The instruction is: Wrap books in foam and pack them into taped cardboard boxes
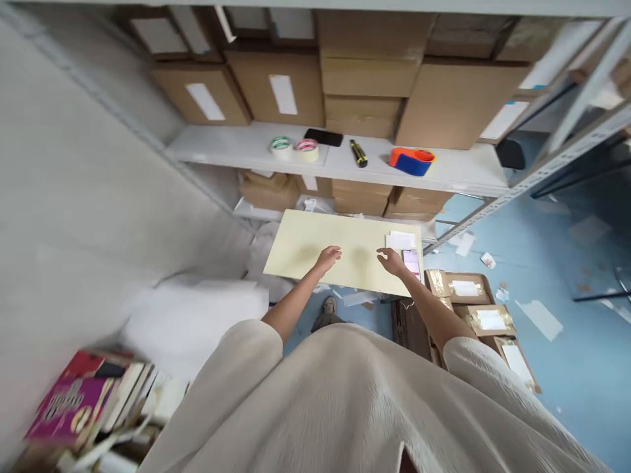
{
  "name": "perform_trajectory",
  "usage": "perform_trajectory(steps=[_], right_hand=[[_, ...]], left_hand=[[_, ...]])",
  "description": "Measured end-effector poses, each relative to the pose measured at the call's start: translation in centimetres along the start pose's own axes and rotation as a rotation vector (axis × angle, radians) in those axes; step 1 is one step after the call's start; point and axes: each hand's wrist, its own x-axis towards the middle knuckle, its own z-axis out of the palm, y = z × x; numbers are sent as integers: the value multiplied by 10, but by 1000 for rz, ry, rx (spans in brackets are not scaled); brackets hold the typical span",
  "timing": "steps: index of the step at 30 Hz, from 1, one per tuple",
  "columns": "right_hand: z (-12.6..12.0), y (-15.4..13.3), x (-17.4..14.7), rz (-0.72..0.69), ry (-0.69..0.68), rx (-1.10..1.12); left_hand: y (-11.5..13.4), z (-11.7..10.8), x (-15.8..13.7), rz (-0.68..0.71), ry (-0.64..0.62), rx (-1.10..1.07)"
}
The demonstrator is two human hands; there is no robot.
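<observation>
Books (66, 407) lie piled at eight o'clock, as read from the middle of a pale desk (350, 233), beside a blurred white bulk (197, 312) between eight and nine. On the shelf (227, 146) beyond, a green-cored tape roll (282, 155) and a pink-cored tape roll (308, 156) sit near eleven, a black slab (323, 136) just past them. The left hand (328, 258) hovers over the desk, empty, fingers loosely curled and parted from the thumb. A yellow-and-black cutter (358, 154) rests on the shelf at twelve. The right hand (390, 260), also empty, thumb and fingers apart, hangs well apart from its partner and just beside white cards (397, 242) and a lit phone (411, 263), both at about three on the desk. An orange-and-blue loop (411, 161) occupies the shelf at one; labelled cartons (466, 289) stand on the floor toward four.

The moment appears to fall between grips, with nothing being worked; any grasp from here would call for a hand to reach, lower and close.

The phone's screen and carton labels are unreadable, the right forearm crosses the desk's near edge, the slab's nature is unclear, and the upper boxes are cut off by the frame.
</observation>
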Motion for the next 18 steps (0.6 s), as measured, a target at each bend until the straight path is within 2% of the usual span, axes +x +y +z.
perform_trajectory(steps=[4, 7, 13, 18], right_hand=[[32, -21, -1, -69, -144, -28], [59, -47, 1, -165, -244, -34], [119, -124, 1, -387, -386, -34], [178, -187, -16, -564, -502, -26]], left_hand=[[-45, -19, -53, -44, 129, -107], [-77, -42, -93, -93, 259, -187], [-130, -91, -172, -145, 544, -344], [-164, -118, -234, -179, 718, -431]])
